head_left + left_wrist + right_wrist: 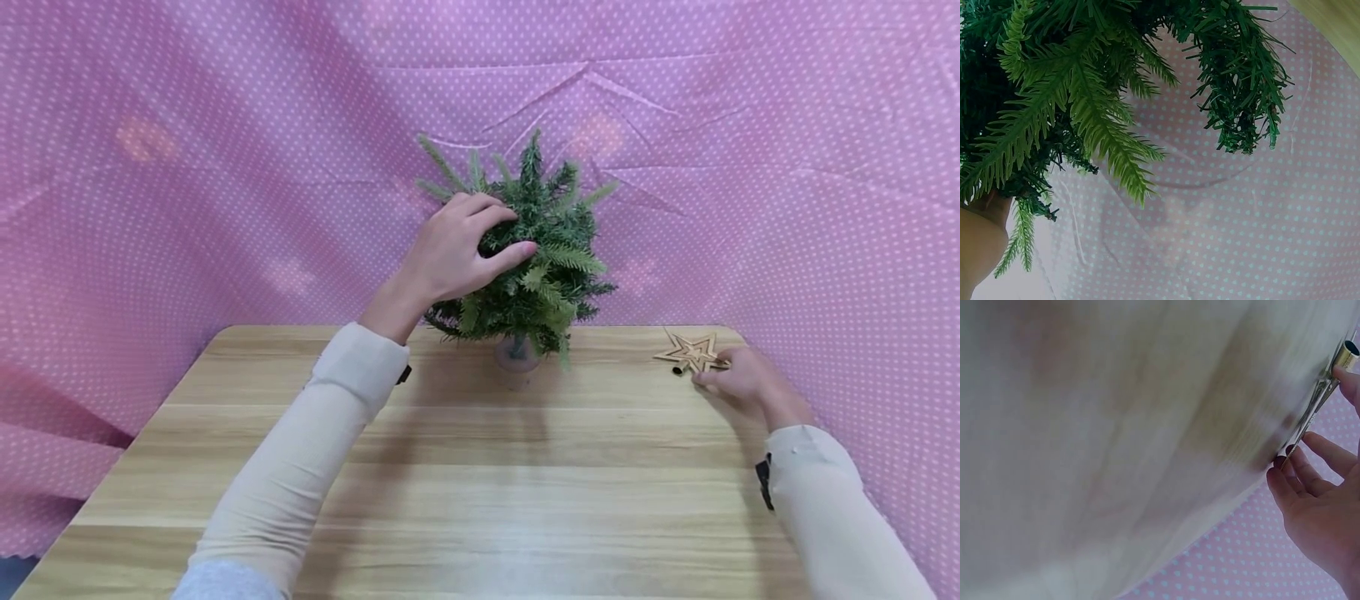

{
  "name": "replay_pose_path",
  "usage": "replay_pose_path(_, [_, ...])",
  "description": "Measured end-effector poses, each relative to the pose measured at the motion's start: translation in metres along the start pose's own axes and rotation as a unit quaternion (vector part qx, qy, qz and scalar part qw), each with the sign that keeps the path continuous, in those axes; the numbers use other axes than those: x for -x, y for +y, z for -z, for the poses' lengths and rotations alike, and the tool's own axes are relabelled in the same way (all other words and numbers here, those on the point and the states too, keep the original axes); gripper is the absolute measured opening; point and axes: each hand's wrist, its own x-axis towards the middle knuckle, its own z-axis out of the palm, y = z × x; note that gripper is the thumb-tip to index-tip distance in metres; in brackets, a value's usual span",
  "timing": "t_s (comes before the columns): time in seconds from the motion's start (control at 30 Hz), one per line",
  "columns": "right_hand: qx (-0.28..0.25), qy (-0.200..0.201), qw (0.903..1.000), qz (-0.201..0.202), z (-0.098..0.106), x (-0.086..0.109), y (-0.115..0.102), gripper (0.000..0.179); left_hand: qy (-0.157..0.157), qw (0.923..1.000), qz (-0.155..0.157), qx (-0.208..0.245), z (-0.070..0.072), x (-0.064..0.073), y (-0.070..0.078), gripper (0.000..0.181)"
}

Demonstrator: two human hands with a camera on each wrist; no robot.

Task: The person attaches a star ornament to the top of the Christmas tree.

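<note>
A small artificial Christmas tree (555, 225) stands on a clear round base (517, 354) at the table's back edge. My left hand (457, 246) holds the tree's left side, its thumb and fingers bent about the branches; some fingertips are hidden in the greenery. In the left wrist view, green branches (1079, 81) fill the upper part, and a bit of the hand (982, 244) shows at the left edge. At the table's back right corner, my right hand (742, 379) pinches a gold star tree topper (693, 352) by its edge. The topper's short tube (1346, 355) shows beside the thumb.
The wooden table (480, 500) reaches toward me from the tree. A pink cloth with white dots (262, 150) hangs behind the table and along both sides. The tree's branches spread out close in front of it.
</note>
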Motion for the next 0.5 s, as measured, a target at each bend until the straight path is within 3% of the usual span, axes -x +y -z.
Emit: replay_pose_path(0.5, [-0.014,0.033,0.9989,0.032,0.001,0.001,-0.001,0.086,0.001,0.9999,0.014,-0.007,0.002,0.005,0.013,0.062])
